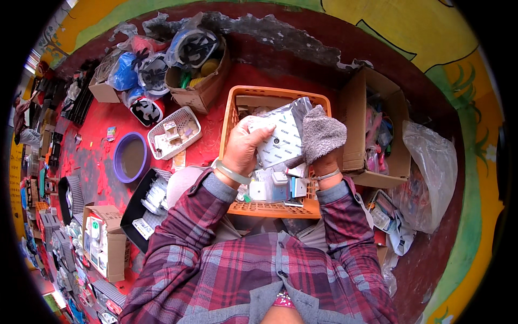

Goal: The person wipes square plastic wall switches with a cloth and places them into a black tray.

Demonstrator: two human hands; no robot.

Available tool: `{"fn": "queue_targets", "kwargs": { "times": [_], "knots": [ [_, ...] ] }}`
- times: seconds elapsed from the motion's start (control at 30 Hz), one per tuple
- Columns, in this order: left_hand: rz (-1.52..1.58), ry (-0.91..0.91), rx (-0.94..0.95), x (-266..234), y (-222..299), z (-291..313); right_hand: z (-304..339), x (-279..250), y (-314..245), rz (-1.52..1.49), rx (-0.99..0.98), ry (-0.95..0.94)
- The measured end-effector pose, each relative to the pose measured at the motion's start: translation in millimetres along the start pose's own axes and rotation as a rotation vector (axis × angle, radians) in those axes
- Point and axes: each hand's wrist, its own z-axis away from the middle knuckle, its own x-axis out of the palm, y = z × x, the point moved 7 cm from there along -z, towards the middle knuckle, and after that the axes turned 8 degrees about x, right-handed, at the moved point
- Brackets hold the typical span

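Observation:
My left hand grips the left edge of a flat square packet, white with a repeated dark print and a clear plastic sleeve, its thumb lying on the front. In my right hand is a grey fuzzy cloth, bunched over the fingers and pressed to the packet's right side. The cloth hides most of those fingers. Both hands are above an orange plastic basket, which holds several small boxes and packets, among them a white box.
To the right stands an open cardboard box of colourful items, beside a clear plastic bag. Leftward are a white basket, a purple basin of murky water and a black tray. Bagged helmets are piled at the back.

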Motion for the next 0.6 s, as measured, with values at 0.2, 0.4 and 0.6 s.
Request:
{"fn": "queue_targets", "kwargs": {
  "times": [0.2, 0.4, 0.6],
  "knots": [
    [-0.020, 0.007, -0.001, -1, 4, 0, -8, 0, -3, 0.171, -0.026, -0.089],
    [0.124, 0.107, 0.056, -19, 28, -8, -16, -2, 24, 0.001, 0.087, -0.070],
    [0.214, 0.259, 0.332, -49, 34, -20, -25, 22, 8, -0.278, -0.038, -0.195]
  ]
}}
